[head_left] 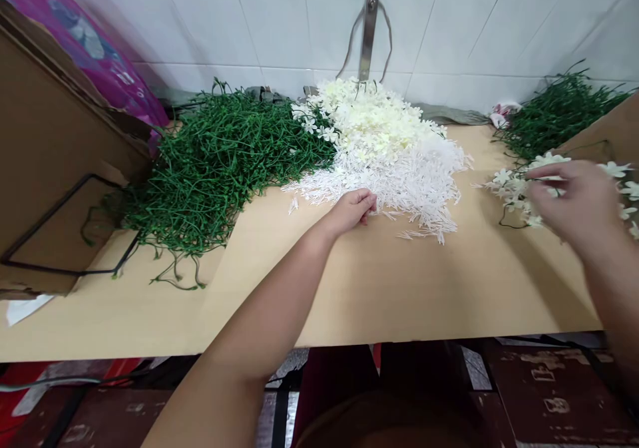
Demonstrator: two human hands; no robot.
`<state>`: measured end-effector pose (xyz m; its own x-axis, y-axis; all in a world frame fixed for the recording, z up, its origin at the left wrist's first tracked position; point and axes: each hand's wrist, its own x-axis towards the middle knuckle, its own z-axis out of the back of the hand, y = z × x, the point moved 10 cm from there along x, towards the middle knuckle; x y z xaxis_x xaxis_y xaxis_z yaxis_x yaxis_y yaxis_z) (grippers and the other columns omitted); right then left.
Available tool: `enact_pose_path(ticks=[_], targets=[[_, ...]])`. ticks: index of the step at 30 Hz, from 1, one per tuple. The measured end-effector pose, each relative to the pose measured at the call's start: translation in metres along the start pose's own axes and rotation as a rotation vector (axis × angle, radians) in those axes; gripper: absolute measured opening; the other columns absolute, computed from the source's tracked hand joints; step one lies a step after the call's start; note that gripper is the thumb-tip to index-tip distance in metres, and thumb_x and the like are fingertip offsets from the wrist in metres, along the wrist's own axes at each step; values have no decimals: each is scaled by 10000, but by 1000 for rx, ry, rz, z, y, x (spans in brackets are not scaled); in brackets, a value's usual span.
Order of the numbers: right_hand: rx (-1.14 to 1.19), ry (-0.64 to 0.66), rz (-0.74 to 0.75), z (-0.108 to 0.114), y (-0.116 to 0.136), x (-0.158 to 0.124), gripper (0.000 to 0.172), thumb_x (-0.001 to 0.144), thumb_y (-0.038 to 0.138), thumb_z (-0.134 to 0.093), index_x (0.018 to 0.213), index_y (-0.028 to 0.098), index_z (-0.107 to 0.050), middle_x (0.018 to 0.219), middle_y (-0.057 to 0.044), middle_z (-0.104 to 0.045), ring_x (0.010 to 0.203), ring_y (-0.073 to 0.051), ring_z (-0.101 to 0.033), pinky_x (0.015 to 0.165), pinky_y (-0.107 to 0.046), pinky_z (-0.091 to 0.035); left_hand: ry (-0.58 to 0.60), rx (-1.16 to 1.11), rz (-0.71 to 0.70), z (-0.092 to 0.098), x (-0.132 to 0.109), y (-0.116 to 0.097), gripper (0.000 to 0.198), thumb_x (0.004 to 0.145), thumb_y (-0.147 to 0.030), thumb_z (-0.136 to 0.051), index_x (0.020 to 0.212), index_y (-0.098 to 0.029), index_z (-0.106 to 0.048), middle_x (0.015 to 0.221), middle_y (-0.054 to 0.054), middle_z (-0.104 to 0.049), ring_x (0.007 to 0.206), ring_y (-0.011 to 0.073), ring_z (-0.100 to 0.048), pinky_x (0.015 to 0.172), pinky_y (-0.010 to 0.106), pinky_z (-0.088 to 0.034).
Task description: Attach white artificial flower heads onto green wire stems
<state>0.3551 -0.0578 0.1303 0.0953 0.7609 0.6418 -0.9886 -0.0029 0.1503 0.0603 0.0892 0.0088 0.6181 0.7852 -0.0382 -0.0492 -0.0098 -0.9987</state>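
My left hand (353,208) rests at the front edge of a heap of thin white plastic stamens (414,182). Its fingers are curled together, and what they hold, if anything, is hidden. Cream-white artificial flower heads (379,118) are piled just behind the stamens. Over on the right, my right hand (574,195) hovers above a group of assembled white flowers on green stems (514,192). A gap shows between its thumb and forefinger, with nothing visible in it. To the left of the flower heads lies a big tangle of green plastic stems (234,155).
A cardboard box (54,148) with a black wire frame (70,271) stands at the left, beside a purple bag (94,48). More green stems (559,115) sit at the back right near a cardboard edge. A metal strip (368,35) leans against the tiled wall.
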Motion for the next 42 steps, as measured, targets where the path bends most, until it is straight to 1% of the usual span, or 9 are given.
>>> enact_pose_path(ticks=[2, 4, 8, 12, 18, 24, 33, 37, 42], targets=[[52, 22, 155, -30, 69, 2, 105, 790, 286, -578, 802, 212, -652, 824, -115, -691, 817, -294, -650, 794, -475, -509, -4, -11, -2, 1, -1, -1, 288, 913, -237, -548, 641, -148, -516, 564, -54, -462, 453, 50, -411, 479, 192, -404], [93, 102, 194, -62, 111, 7, 160, 819, 324, -567, 808, 200, -668, 855, -119, -700, 892, -301, -634, 845, -474, -500, -3, -29, -3, 1, -2, -1, 290, 922, -238, -535, 648, -147, -516, 561, -55, -455, 458, 49, -415, 479, 186, -409], [118, 188, 85, -107, 127, 22, 144, 793, 286, -604, 836, 175, -686, 860, -138, -680, 874, -296, -601, 829, -454, -482, 0, -49, -14, 1, -2, -2, 293, 914, -271, -557, 652, -149, -513, 561, -53, -451, 468, 52, -425, 477, 185, -418], [89, 252, 57, -130, 126, 33, 78, 751, 246, -645, 751, 172, -669, 839, -152, -660, 871, -311, -577, 832, -466, -455, 12, -63, -3, 1, -2, 0, 316, 882, -351, -611, 657, -152, -517, 562, -57, -451, 469, 49, -423, 473, 183, -412], [296, 252, -235, -121, 105, 45, 90, 737, 245, -645, 667, 211, -599, 670, -51, -624, 661, -217, -562, 649, -371, -449, 16, -63, 19, 0, -2, 4, 301, 887, -339, -595, 660, -155, -522, 534, -58, -445, 475, 58, -406, 481, 194, -401], [715, 87, -526, -113, 88, 37, 117, 744, 286, -694, 770, 205, -613, 685, -23, -618, 576, -154, -516, 604, -347, -448, 27, -103, 33, -1, -3, 6, 330, 870, -393, -622, 663, -159, -515, 493, -70, -424, 459, 57, -403, 483, 191, -408], [930, 128, -437, -139, 111, 18, 199, 708, 367, -730, 809, 217, -648, 700, -26, -640, 644, -179, -589, 662, -363, -522, -40, -40, 15, 2, -7, 5, 281, 812, -404, -678, 767, -150, -563, 553, -73, -471, 466, 45, -434, 481, 185, -408], [982, 199, -283, -137, 142, 20, 142, 719, 322, -686, 814, 226, -642, 724, -28, -659, 672, -190, -610, 692, -362, -526, -70, -71, 9, -1, -9, 1, 358, 734, -395, -754, 962, -156, -615, 659, -65, -530, 509, 39, -481, 481, 178, -393], [943, 308, -190, -138, 167, 17, 35, 748, 255, -628, 746, 222, -618, 697, -17, -677, 622, -164, -581, 651, -327, -497, -98, -148, 14, -7, -9, 1, 472, 643, -372, -835, 995, -169, -596, 709, -50, -595, 579, 57, -552, 555, 194, -424]])
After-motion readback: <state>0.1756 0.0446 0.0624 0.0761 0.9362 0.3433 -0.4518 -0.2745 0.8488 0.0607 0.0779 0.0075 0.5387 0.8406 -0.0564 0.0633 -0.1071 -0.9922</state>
